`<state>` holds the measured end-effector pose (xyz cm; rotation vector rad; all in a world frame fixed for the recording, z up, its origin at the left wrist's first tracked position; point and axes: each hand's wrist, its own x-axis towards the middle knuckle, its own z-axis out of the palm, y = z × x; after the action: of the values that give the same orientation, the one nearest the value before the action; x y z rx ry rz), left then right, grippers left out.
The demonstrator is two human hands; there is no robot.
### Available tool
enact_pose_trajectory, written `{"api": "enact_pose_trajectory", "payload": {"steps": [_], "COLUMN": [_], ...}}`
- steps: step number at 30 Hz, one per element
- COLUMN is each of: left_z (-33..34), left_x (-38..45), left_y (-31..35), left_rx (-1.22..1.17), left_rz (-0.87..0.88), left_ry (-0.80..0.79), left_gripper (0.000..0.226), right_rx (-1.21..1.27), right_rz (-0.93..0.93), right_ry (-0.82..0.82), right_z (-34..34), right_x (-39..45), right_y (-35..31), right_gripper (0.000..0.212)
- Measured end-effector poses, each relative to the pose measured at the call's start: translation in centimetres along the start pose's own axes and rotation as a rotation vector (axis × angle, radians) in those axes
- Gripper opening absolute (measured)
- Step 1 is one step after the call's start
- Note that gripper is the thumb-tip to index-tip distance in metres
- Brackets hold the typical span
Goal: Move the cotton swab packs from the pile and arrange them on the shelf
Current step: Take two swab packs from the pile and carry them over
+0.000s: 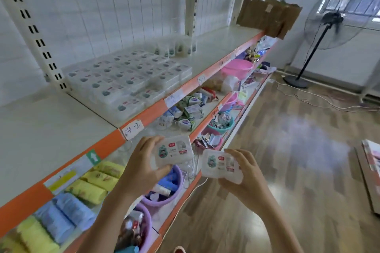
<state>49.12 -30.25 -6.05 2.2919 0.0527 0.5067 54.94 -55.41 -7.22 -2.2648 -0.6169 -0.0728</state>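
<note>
Fingers of my left hand [141, 162] curl round one cotton swab pack [174, 150], thumb under its near edge and fingertips over the far left corner; my right hand [244, 172] pinches a second pack [221, 165] the same way, fingers wrapped over its right end, thumb below. Both packs are flat, clear-lidded boxes held face up, long axes running roughly left to right, the left one tilted slightly up toward the shelf. They are apart, not touching, and both hang in front of and below the orange shelf lip [144, 118]. The arranged rows of packs [127, 80] lie up and to the left of my fingers, on the white shelf [207, 55], with bare board to the right of the rows and also to the near left. My left hand is the nearer to those rows, so I judge its pack goes up first, lifted over the lip and turned to match the rows. Each pack face carries a red brand badge, a green cartoon figure and a red strip at the bottom; the print is too small to read. A handwritten tag [132, 128] on the lip reads "D4-2"; further tags along the lip look similar but are blurred. A green sticker [93, 156] shows a white upward arrow.
</note>
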Motion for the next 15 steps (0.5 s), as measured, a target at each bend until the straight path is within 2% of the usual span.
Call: {"api": "enact_pose_trajectory", "payload": {"steps": [9,15], "left_z": [-3.5,-6.4], "left_x": [10.9,12.0], "left_y": [-2.7,-3.8], "left_rx": [0.105,0.221], "left_rz": [-0.057,-0.151], "left_ry": [0.245,0.343], "left_gripper": [0.063,0.069], "right_rx": [-0.024,-0.112], "right_rz": [-0.234,-0.575], "right_ry": [-0.105,-0.203], "right_z": [0.9,3.5], "right_x": [17.7,26.3], "right_y": [-1.1,-4.2], "right_gripper": [0.067,0.069]}}
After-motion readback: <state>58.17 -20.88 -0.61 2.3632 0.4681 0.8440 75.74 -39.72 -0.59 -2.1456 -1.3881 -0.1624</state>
